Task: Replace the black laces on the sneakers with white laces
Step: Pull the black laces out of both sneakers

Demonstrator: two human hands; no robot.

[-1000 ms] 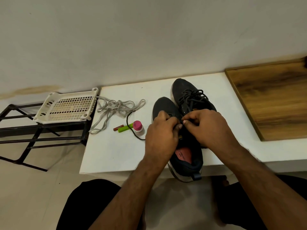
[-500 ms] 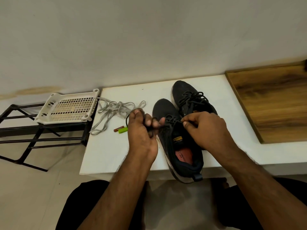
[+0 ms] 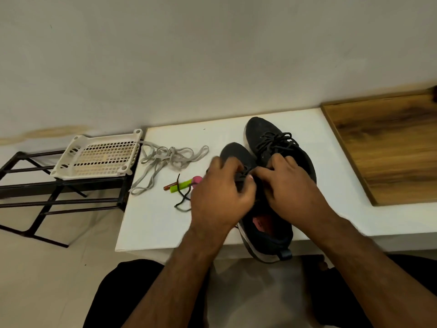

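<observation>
Two black sneakers stand side by side on the white table [image 3: 153, 223]. The near sneaker [image 3: 267, 235] hangs over the front edge, its red insole showing; the far sneaker [image 3: 274, 143] keeps its black laces tied. My left hand [image 3: 220, 197] and my right hand [image 3: 290, 188] meet over the near sneaker's eyelets, fingers curled and pinching its black lace [image 3: 183, 201], whose loose end trails left on the table. The white laces [image 3: 165, 159] lie in a tangle at the table's back left.
A green marker [image 3: 179, 186], a small brown tube [image 3: 170, 185] and a pink-capped item [image 3: 197, 179] lie left of my hands. A white perforated tray [image 3: 99, 157] sits on a black metal rack [image 3: 35, 192]. A wooden board [image 3: 387, 147] covers the right.
My left hand pulled the black lace out to the left, then came back to the near sneaker's eyelets beside my right hand. More loose lace now lies on the table.
</observation>
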